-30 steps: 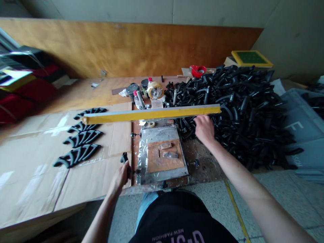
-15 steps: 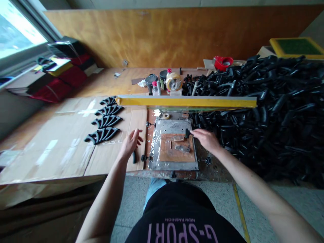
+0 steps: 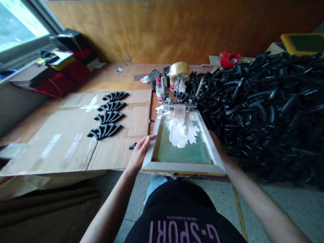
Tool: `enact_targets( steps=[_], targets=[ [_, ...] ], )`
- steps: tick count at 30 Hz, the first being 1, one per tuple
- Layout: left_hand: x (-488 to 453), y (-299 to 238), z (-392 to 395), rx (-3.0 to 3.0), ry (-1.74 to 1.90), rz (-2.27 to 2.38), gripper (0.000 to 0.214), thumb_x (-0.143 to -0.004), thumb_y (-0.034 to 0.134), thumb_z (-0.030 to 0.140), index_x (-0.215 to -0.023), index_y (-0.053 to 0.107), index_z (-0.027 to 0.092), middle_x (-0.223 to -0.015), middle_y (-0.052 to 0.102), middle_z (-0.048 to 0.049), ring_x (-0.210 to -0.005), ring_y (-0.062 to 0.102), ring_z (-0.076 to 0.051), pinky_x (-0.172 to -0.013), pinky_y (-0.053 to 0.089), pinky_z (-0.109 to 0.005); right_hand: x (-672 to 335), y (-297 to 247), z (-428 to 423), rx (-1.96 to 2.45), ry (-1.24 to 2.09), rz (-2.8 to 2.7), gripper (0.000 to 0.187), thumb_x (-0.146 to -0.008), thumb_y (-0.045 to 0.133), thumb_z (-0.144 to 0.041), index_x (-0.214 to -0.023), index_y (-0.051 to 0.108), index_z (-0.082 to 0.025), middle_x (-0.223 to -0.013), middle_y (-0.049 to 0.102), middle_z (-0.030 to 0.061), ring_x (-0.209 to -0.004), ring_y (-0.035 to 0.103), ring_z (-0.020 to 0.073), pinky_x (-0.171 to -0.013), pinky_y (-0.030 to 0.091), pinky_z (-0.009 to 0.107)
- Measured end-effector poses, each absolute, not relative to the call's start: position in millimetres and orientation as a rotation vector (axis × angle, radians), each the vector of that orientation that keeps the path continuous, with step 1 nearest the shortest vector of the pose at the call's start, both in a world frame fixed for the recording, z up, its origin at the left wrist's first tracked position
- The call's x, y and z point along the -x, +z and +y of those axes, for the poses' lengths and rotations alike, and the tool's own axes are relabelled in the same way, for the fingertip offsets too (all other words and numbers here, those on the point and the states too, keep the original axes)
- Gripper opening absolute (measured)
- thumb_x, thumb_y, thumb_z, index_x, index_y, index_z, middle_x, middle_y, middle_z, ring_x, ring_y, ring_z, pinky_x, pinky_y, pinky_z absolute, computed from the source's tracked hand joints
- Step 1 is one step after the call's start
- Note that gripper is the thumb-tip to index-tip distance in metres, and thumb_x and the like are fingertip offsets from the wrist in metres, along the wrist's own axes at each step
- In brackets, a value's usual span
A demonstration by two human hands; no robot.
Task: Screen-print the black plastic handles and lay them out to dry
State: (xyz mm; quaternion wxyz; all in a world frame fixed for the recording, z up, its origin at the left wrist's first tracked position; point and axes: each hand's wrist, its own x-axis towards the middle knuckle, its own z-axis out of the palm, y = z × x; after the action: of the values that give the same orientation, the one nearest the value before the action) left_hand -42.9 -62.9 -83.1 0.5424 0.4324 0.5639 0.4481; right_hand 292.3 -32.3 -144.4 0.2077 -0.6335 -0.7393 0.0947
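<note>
The left hand (image 3: 138,152) grips the left rail of a wooden screen frame (image 3: 183,167), its fingers wrapped around the rail near the lower corner. The right hand (image 3: 215,137) is mostly hidden at the frame's right rail, so I cannot tell whether it is clenched or only resting there; the forearm runs down to the lower right.

The frame sits at lower centre, in front of the person's black shirt, with its near rail toward the body and its far end held in metal clamps (image 3: 179,101). Its greenish mesh (image 3: 183,152) carries a thick mass of white ink (image 3: 180,133), spread down from the far end toward the middle.

To the left lies a cardboard sheet (image 3: 76,141) with four black ribbed parts (image 3: 108,117) in a column. A small black piece (image 3: 132,145) lies on the cardboard, just beside the left hand's fingertips.

A large heap of similar black parts (image 3: 260,108) fills the right side, touching the frame's far right corner. Beyond the clamps, at upper centre, stand a tape roll (image 3: 179,71) and a bottle (image 3: 159,89). A red tape dispenser (image 3: 230,59) sits farther right, and a yellow frame (image 3: 301,42) lies at the upper right corner. A window (image 3: 20,23) shows at the upper left.
</note>
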Motion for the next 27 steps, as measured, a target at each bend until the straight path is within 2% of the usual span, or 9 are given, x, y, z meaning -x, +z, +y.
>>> enact_targets(
  steps=[1,3,6,7,11,15,19,23,27],
  targets=[
    [44,-97,-70,-1.0,0.988,1.368,0.055,-0.079,0.065,0.055,-0.117,0.068,0.016,-0.087,0.07,-0.0045,-0.071,0.062,-0.015,-0.06,0.047,-0.022,-296,-137,-24,1.789,0.204,-2.005,0.042,-0.096,0.035,-0.027,-0.113,0.069,-0.008,-0.101,0.066,0.0121,-0.092,0.059,0.0222,-0.084,0.05,0.034],
    [44,-123,-78,-0.969,0.892,1.429,0.067,-0.074,0.071,0.048,-0.133,0.057,0.019,-0.076,0.068,-0.001,-0.064,0.06,-0.015,-0.057,0.047,-0.023,-288,-120,-3,1.769,0.056,-1.973,0.04,-0.093,0.046,-0.028,-0.126,0.062,-0.011,-0.121,0.059,0.0167,-0.108,0.055,0.0267,-0.094,0.046,0.039],
    [41,-152,-77,-1.023,0.803,1.537,0.074,-0.075,0.07,0.043,-0.143,0.047,0.023,-0.069,0.065,0.0026,-0.06,0.059,-0.015,-0.057,0.046,-0.023,-244,-99,27,1.621,-0.067,-2.151,0.059,-0.083,0.067,-0.029,-0.137,0.05,-0.015,-0.142,0.044,0.0177,-0.126,0.042,0.0339,-0.102,0.038,0.047],
    [41,-159,-76,-1.059,0.785,1.561,0.073,-0.075,0.069,0.042,-0.143,0.047,0.024,-0.07,0.066,0.0025,-0.061,0.06,-0.015,-0.058,0.046,-0.023,-228,-95,33,1.585,-0.058,-2.242,0.057,-0.082,0.068,-0.029,-0.134,0.052,-0.015,-0.14,0.046,0.0177,-0.126,0.041,0.0347,-0.101,0.037,0.047],
    [46,-178,-73,-1.199,0.733,1.61,0.068,-0.079,0.064,0.046,-0.142,0.049,0.025,-0.077,0.069,-0.0004,-0.069,0.063,-0.017,-0.063,0.046,-0.025,-193,-102,18,1.551,0.103,-2.579,0.017,-0.089,0.054,-0.019,-0.102,0.065,-0.014,-0.101,0.065,0.0135,-0.1,0.054,0.0273,-0.085,0.041,0.037],
    [49,-188,-75,-1.193,0.751,1.618,0.065,-0.081,0.062,0.049,-0.141,0.051,0.025,-0.08,0.069,-0.0015,-0.073,0.063,-0.019,-0.067,0.046,-0.026,-211,-110,-24,1.248,0.182,-2.845,0.024,-0.088,0.043,-0.007,-0.093,0.065,-0.015,-0.092,0.066,0.0106,-0.088,0.056,0.0217,-0.071,0.038,0.031],
    [49,-190,-76,-1.128,0.764,1.575,0.067,-0.08,0.063,0.05,-0.14,0.05,0.024,-0.079,0.07,-0.0015,-0.068,0.062,-0.017,-0.064,0.046,-0.025,-228,-102,-29,0.953,0.306,-2.946,0.014,-0.083,0.053,-0.011,-0.082,0.064,-0.019,-0.083,0.065,0.0059,-0.081,0.055,0.019,-0.067,0.036,0.029],
    [49,-190,-76,-1.079,0.789,1.527,0.07,-0.079,0.064,0.052,-0.14,0.049,0.022,-0.081,0.07,-0.0027,-0.067,0.062,-0.017,-0.062,0.047,-0.025,-224,-114,-29,1.116,0.16,-2.799,0.02,-0.085,0.048,-0.01,-0.09,0.066,-0.017,-0.089,0.066,0.0088,-0.087,0.055,0.0207,-0.069,0.037,0.03],
    [48,-186,-76,-1.059,0.789,1.496,0.071,-0.08,0.063,0.053,-0.141,0.048,0.021,-0.081,0.07,-0.0031,-0.066,0.063,-0.017,-0.059,0.046,-0.024,-223,-126,-42,1.001,0.196,-2.815,0.02,-0.088,0.047,-0.013,-0.093,0.067,-0.016,-0.089,0.067,0.0089,-0.085,0.056,0.0199,-0.069,0.039,0.03]
  ],
)
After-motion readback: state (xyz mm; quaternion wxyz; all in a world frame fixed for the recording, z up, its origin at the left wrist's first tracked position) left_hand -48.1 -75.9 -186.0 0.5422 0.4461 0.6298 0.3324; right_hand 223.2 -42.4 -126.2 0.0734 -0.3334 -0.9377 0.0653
